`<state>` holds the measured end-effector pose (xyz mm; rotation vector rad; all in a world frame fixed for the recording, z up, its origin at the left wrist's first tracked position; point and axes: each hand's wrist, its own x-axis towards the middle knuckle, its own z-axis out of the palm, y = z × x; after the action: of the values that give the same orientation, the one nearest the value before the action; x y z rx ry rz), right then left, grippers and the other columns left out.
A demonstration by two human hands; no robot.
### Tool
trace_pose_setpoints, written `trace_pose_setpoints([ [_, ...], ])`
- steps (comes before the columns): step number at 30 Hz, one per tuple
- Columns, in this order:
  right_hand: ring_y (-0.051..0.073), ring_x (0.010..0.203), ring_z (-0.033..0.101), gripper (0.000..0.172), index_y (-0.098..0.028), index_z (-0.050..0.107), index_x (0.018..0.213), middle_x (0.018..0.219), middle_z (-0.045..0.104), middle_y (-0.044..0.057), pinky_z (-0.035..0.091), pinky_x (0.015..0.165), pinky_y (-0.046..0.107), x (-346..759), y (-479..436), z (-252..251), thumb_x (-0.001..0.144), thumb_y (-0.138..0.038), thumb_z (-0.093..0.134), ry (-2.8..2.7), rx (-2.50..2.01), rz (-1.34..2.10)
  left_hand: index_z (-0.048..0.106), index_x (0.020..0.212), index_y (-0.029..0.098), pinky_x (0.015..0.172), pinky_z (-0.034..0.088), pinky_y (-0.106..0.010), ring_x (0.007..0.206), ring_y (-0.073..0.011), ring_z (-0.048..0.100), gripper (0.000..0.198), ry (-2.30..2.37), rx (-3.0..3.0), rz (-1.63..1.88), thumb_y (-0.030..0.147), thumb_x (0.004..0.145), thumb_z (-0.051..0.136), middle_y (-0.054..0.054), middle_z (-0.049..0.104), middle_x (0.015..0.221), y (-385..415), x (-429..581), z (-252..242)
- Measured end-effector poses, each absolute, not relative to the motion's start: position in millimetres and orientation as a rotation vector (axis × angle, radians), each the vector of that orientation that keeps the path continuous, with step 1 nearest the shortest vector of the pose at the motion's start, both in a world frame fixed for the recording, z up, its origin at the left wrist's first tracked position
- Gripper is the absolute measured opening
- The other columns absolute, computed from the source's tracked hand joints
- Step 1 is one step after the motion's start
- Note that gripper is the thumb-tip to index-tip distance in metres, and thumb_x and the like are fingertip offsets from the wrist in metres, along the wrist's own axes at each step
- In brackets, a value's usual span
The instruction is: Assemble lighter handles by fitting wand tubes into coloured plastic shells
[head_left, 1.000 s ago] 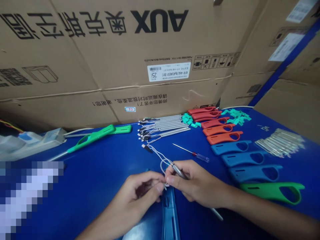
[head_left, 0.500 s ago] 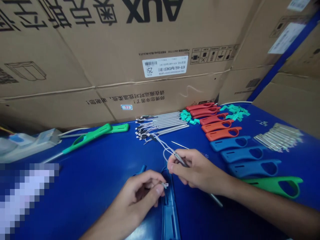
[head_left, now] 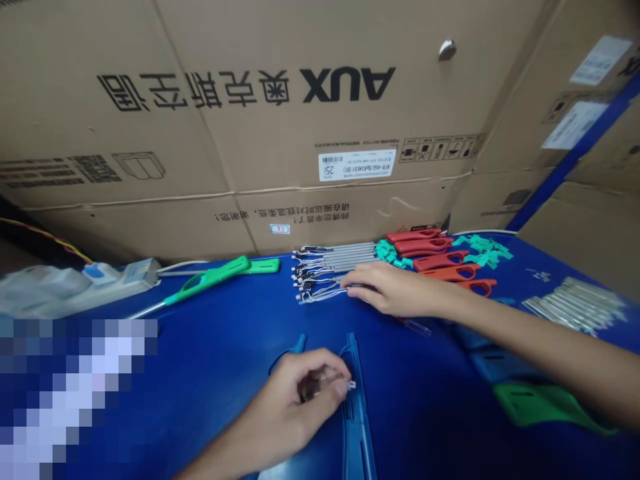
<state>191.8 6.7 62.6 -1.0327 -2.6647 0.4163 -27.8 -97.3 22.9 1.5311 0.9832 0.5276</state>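
1. Left hand (head_left: 295,407) – curled shut, apparently pinching a small white clip (head_left: 351,385) whose tip pokes out past the thumb, just above a blue plastic handle (head_left: 356,420) lying near on the table.
2. Right hand (head_left: 390,289) – open, fingers stretched out, at the right end of the far row of wired metal rods (head_left: 335,263), bunched too tightly to count.
3. Five red handles (head_left: 423,247) sit far right, grouped by colour, seemingly to keep them within reach; one green handle (head_left: 540,405) lies near right.

Right hand (head_left: 395,289) touches wired metal tubes (head_left: 335,265) (left hand (head_left: 295,400) pinches a white clip (head_left: 351,385)).
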Motion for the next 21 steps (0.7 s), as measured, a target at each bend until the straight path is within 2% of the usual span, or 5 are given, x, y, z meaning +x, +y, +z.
trace_pose_setpoints([
  [5,0.020,0.089,0.062,0.023,-0.015,0.063,0.112,0.101,0.068,0.010,0.047,0.079,0.032,190,25,39,0.091,-0.015,0.052,-2.656,-1.041,0.345,0.063,0.089,0.017,0.056,0.031,-0.023,0.060,-0.0120,0.042,0.028,0.984,1.540,0.543,0.045,0.089,0.055,0.002,0.051,0.068,-96,-27,25],
  [9,0.020,0.084,0.060,0.019,-0.014,0.066,0.093,0.089,0.068,0.009,0.045,0.077,0.032,186,39,28,0.086,-0.005,0.050,-2.637,-1.048,0.276,0.063,0.087,0.017,0.055,0.029,-0.022,0.060,-0.0114,0.038,0.027,0.977,1.530,0.555,0.043,0.089,0.056,0.004,0.048,0.066,-95,-26,26],
  [15,0.023,0.087,0.058,0.017,-0.011,0.066,0.083,0.088,0.066,0.013,0.042,0.081,0.038,182,36,28,0.085,-0.006,0.050,-2.526,-1.104,0.201,0.063,0.104,0.018,0.072,0.041,-0.026,0.083,-0.0164,0.057,0.031,0.940,1.368,0.638,0.040,0.084,0.066,-0.004,0.064,0.092,-95,-28,20],
  [18,0.018,0.078,0.059,0.015,-0.013,0.066,0.086,0.085,0.067,0.009,0.044,0.075,0.032,179,17,39,0.086,-0.010,0.051,-2.456,-1.103,0.272,0.059,0.117,0.016,0.069,0.044,-0.029,0.080,-0.0177,0.061,0.048,0.890,1.211,0.667,0.040,0.078,0.072,-0.009,0.067,0.097,-91,-28,17],
  [21,0.013,0.071,0.060,0.013,-0.015,0.065,0.091,0.082,0.068,0.003,0.046,0.068,0.025,176,-9,53,0.087,-0.015,0.053,-2.442,-1.038,0.404,0.059,0.119,0.014,0.068,0.048,-0.031,0.078,-0.0194,0.065,0.051,0.803,1.057,0.730,0.034,0.076,0.075,-0.012,0.070,0.097,-86,-27,17],
])
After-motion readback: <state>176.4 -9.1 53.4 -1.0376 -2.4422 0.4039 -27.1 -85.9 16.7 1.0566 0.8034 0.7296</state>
